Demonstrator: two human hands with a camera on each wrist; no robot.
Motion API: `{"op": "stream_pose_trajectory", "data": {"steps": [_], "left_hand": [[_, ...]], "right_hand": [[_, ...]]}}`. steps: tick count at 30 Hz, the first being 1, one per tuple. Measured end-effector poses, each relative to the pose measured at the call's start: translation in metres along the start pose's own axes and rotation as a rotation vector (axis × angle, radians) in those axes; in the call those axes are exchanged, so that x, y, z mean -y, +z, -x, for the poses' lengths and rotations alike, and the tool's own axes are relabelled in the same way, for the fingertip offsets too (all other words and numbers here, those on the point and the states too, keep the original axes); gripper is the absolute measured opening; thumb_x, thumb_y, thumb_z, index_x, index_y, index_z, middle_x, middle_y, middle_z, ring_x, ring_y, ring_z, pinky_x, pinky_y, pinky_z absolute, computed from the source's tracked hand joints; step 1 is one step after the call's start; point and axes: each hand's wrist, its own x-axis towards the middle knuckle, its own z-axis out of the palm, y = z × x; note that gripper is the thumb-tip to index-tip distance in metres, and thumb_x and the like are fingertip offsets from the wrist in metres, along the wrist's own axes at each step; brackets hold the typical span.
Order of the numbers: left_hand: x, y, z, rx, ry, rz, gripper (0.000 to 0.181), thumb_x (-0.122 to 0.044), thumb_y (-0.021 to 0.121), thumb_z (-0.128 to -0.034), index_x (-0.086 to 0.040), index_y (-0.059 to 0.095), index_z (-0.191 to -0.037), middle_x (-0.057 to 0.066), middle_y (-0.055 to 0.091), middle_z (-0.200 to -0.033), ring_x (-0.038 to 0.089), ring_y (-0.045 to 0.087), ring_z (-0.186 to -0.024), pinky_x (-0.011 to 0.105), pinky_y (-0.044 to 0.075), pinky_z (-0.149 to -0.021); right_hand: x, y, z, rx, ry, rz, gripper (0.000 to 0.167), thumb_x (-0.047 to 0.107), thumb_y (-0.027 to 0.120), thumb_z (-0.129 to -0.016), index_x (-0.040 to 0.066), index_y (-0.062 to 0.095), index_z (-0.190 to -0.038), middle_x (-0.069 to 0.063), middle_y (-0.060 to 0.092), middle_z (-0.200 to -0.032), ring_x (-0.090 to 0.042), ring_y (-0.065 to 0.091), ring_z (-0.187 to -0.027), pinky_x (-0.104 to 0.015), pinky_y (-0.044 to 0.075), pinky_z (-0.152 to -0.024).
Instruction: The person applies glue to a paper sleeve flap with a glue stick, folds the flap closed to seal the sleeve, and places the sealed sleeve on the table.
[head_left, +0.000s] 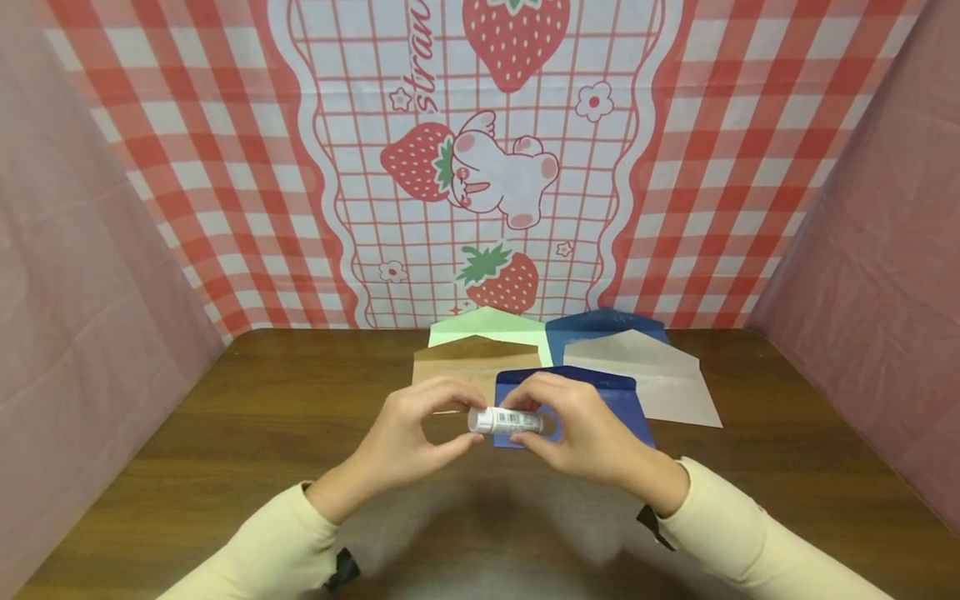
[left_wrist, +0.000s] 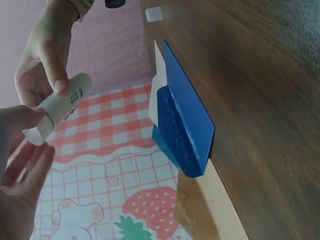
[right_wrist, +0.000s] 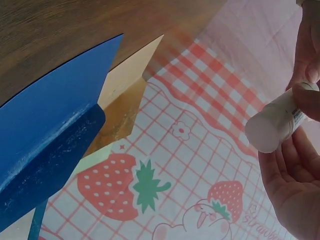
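Observation:
A white glue stick (head_left: pixel 517 421) with a printed label lies nearly level between both hands, above the table's middle. My left hand (head_left: pixel 408 429) pinches its left end, the pale cap end, with thumb and fingertips. Around the labelled body curl the thumb and fingers of my right hand (head_left: pixel 588 421). The glue stick (left_wrist: pixel 62 107) also shows in the left wrist view, held by both hands. Just behind the hands is a blue envelope (head_left: pixel 630 417); its raised flap bears whitish streaks (right_wrist: pixel 65 137) in the right wrist view.
Behind the blue envelope lie a tan envelope (head_left: pixel 450 367), a pale green one (head_left: pixel 487 325), a teal-blue one (head_left: pixel 607 323) and a whitish one (head_left: pixel 675 392), flaps up. A small white object (left_wrist: pixel 154 14) rests on the wooden table (head_left: pixel 300 400). A strawberry-print cloth (head_left: pixel 712 167) hangs behind.

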Motion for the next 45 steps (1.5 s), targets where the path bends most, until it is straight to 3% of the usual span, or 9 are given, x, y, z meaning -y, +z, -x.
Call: {"op": "stream_pose_trajectory", "data": {"steps": [3, 7, 18, 21, 26, 33, 36, 39, 45], "left_hand": [[0.001, 0.000, 0.000, 0.000, 0.097, -0.065, 0.028, -0.003, 0.079, -0.0721, -0.006, 0.067, -0.096, 0.005, 0.070, -0.094, 0.014, 0.068, -0.084, 0.021, 0.057, -0.079], [0.001, 0.002, 0.001, -0.011, 0.129, -0.096, 0.028, -0.004, 0.080, -0.0722, -0.004, 0.067, -0.096, 0.006, 0.071, -0.092, 0.014, 0.070, -0.081, 0.018, 0.056, -0.077], [-0.003, 0.005, 0.006, -0.029, -0.043, 0.019, 0.027, 0.000, 0.081, -0.0693, 0.001, 0.068, -0.092, 0.012, 0.074, -0.087, 0.016, 0.072, -0.072, 0.018, 0.058, -0.067], [-0.008, 0.006, 0.006, -0.029, -0.173, 0.094, 0.024, -0.001, 0.081, -0.0707, 0.002, 0.069, -0.091, 0.014, 0.074, -0.085, 0.016, 0.072, -0.071, 0.020, 0.058, -0.065], [-0.015, 0.007, 0.004, -0.033, -0.500, 0.212, 0.022, -0.007, 0.081, -0.0722, 0.002, 0.071, -0.090, 0.016, 0.074, -0.084, 0.011, 0.071, -0.070, 0.021, 0.059, -0.064], [-0.021, 0.008, -0.001, -0.043, -0.899, 0.305, 0.021, -0.012, 0.081, -0.0736, 0.002, 0.074, -0.087, 0.017, 0.075, -0.084, 0.010, 0.069, -0.067, 0.025, 0.059, -0.064], [-0.023, 0.009, -0.004, -0.049, -1.022, 0.385, 0.021, -0.011, 0.078, -0.0765, 0.005, 0.073, -0.089, 0.019, 0.074, -0.085, 0.010, 0.070, -0.067, 0.028, 0.060, -0.066], [-0.021, 0.009, -0.004, -0.050, -1.016, 0.438, 0.023, -0.010, 0.076, -0.0783, 0.008, 0.071, -0.092, 0.021, 0.074, -0.088, 0.014, 0.072, -0.069, 0.029, 0.060, -0.069], [-0.020, 0.006, 0.000, -0.013, -0.815, 0.345, 0.029, -0.017, 0.080, -0.0769, 0.003, 0.071, -0.095, 0.018, 0.074, -0.092, 0.012, 0.072, -0.075, 0.023, 0.059, -0.069]], "right_hand": [[-0.001, 0.001, 0.001, 0.000, -0.022, -0.004, 0.027, 0.006, 0.080, -0.074, 0.012, 0.066, -0.096, 0.003, 0.068, -0.090, -0.004, 0.060, -0.079, -0.021, 0.054, -0.067], [-0.001, 0.001, 0.003, -0.001, -0.041, 0.003, 0.027, 0.006, 0.080, -0.073, 0.011, 0.067, -0.096, 0.003, 0.068, -0.091, -0.005, 0.060, -0.080, -0.021, 0.054, -0.065], [-0.001, 0.007, 0.007, -0.080, -0.129, 0.047, 0.033, 0.002, 0.082, -0.068, 0.009, 0.068, -0.097, 0.000, 0.068, -0.092, -0.008, 0.060, -0.081, -0.020, 0.052, -0.065], [-0.001, 0.007, 0.008, -0.093, -0.134, 0.048, 0.034, 0.001, 0.083, -0.067, 0.009, 0.069, -0.097, 0.000, 0.068, -0.092, -0.008, 0.060, -0.082, -0.020, 0.051, -0.064], [0.000, 0.007, 0.008, -0.096, -0.131, 0.047, 0.034, 0.001, 0.083, -0.067, 0.010, 0.069, -0.097, 0.000, 0.067, -0.093, -0.008, 0.060, -0.082, -0.019, 0.051, -0.064], [0.000, 0.008, 0.007, -0.097, -0.188, 0.100, 0.036, 0.001, 0.083, -0.065, 0.008, 0.068, -0.097, 0.000, 0.066, -0.093, -0.009, 0.060, -0.084, -0.019, 0.052, -0.071], [0.000, 0.008, 0.007, -0.091, -0.199, 0.127, 0.036, 0.001, 0.083, -0.065, 0.008, 0.068, -0.097, 0.001, 0.066, -0.094, -0.008, 0.060, -0.085, -0.020, 0.054, -0.071], [-0.001, 0.008, 0.007, -0.108, -0.184, 0.110, 0.036, 0.001, 0.083, -0.064, 0.009, 0.069, -0.096, 0.001, 0.067, -0.093, -0.009, 0.060, -0.084, -0.020, 0.054, -0.071], [-0.002, 0.005, 0.009, -0.117, -0.103, 0.050, 0.033, 0.004, 0.084, -0.065, 0.011, 0.071, -0.094, 0.003, 0.069, -0.091, -0.006, 0.059, -0.084, -0.017, 0.050, -0.066]]}}
